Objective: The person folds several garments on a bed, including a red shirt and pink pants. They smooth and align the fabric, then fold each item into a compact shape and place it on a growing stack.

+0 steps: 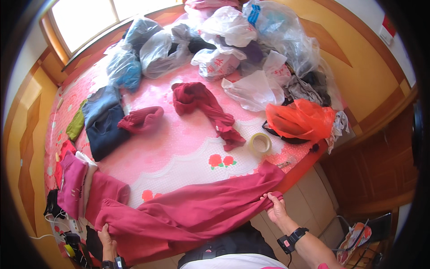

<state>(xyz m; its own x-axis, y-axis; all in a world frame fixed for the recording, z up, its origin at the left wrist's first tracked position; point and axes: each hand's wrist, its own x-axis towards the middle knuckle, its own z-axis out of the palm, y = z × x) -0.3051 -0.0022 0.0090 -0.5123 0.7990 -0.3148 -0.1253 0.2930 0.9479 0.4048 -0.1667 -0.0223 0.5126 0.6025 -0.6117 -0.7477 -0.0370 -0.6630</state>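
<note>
Your left hand (106, 237) and right hand (274, 207) are set well apart, each pinching one end of the crimson garment (188, 215) stretched across the near edge of the bed (179, 152). It looks soft, light and floppy, so grip the hems and seams.

Soft matt magenta cloth garment (188, 215), glossy crinkled plastic bags (251, 58), smooth varnished wood panelling (358, 62).

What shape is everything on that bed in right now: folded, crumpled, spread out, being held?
Pink garment: stretched flat, gripped at both ends.
Left hand: gripping one end.
Right hand: gripping the other.
Red scarf: crumpled, loose.
Navy clothes: folded, stacked.
Tape roll: lying flat.
Orange bag: crumpled, bulging.
</note>
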